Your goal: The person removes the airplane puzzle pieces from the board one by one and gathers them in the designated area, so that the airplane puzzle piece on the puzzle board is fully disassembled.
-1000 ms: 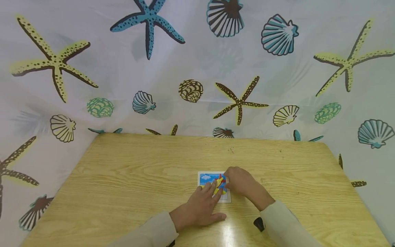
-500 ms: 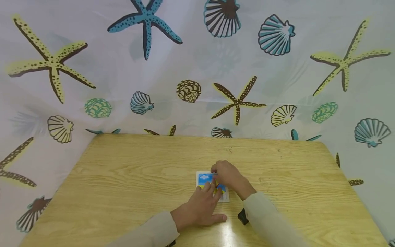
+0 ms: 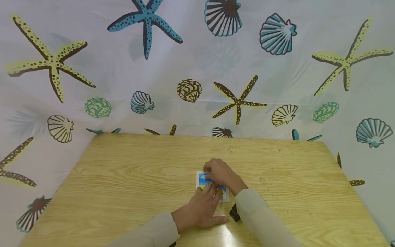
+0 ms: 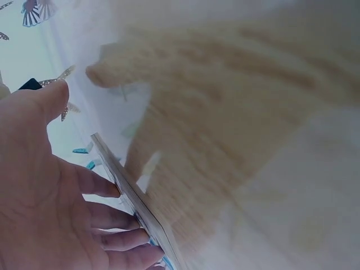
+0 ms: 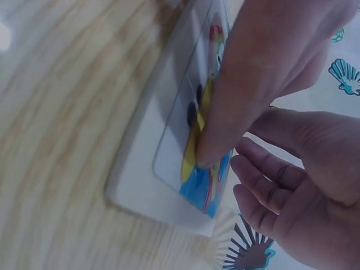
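Observation:
A small picture puzzle [image 3: 202,183], blue sky and yellow ground within a white rim, lies flat on the wooden table. My left hand [image 3: 202,207] rests on it with spread fingers, thumb out to the side over the wood. In the right wrist view a left fingertip [image 5: 211,152] presses a yellow piece. Over the puzzle's far edge, near the printed cloud, is my right hand [image 3: 223,174], its thumb and forefinger apart and other fingers loosely bent. The thumb and forefinger tips are hidden in the right wrist view; I see nothing gripped. The left wrist view shows the board's thin edge [image 4: 134,194].
The wooden table [image 3: 139,164] spreads around the puzzle. White cloth [image 3: 172,68] printed with starfish and shells hangs behind it and along both sides. A black device [image 3: 234,212] sits at the right cuff.
My right hand has slid left along the puzzle's far side, from its right edge toward the cloud corner, covering the red and yellow plane picture. The left hand has stayed in place.

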`<state>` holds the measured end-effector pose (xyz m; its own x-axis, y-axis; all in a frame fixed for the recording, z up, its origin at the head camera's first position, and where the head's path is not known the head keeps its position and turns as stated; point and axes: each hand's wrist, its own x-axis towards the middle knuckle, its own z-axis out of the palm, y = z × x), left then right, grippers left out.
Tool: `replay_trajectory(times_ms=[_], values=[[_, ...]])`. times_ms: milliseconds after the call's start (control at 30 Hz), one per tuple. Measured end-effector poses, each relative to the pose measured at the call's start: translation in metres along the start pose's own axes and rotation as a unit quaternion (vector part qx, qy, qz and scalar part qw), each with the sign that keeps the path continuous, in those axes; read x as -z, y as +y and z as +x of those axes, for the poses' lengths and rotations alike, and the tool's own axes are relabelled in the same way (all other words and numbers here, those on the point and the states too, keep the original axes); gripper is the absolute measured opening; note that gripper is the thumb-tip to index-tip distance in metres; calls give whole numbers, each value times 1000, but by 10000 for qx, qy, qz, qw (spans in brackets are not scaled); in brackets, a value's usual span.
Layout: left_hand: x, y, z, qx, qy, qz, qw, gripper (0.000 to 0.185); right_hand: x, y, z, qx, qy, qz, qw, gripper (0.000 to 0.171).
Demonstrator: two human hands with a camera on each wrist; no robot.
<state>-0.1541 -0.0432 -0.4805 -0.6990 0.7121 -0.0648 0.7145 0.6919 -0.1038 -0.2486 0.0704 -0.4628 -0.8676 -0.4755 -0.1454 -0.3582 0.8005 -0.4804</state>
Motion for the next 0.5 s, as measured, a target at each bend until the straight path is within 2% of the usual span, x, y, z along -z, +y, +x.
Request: replay_trajectory(times_ms=[267, 500], values=[[1, 0, -2, -67, -49, 186, 9998, 92, -3, -1, 4, 227, -234, 470, 9984, 16], [4, 0, -2, -58, -72, 259, 9996, 92, -4, -4, 7, 192, -328, 325, 9987, 18]])
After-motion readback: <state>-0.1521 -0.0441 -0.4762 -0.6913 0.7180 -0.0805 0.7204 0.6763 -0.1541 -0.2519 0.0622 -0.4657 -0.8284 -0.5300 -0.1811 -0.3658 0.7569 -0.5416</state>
